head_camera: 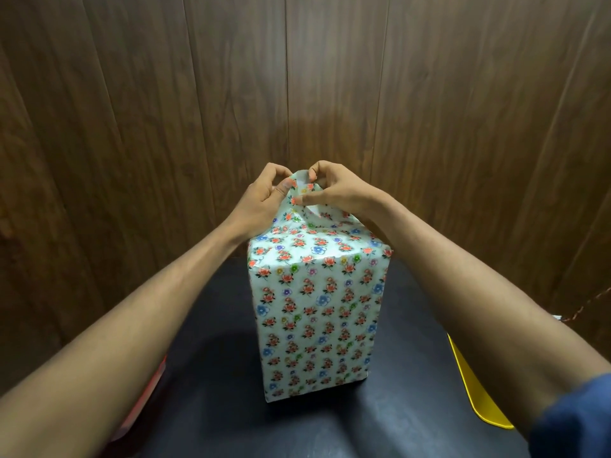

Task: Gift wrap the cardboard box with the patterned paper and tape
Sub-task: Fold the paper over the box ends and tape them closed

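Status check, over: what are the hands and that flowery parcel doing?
Left hand and right hand both pinching the paper flap on top. Wrapped box upright on dark table. Nothing in the way.

One wrapped box (315, 312) — two hands: left hand (261, 200), right hand (334, 190) — one yellow tray (476, 391).

1 head view: looks forward-down, close over table (211, 408), facing wood wall (165, 94).

A dark table (211, 408) carries the upright wrapped box (314, 319).
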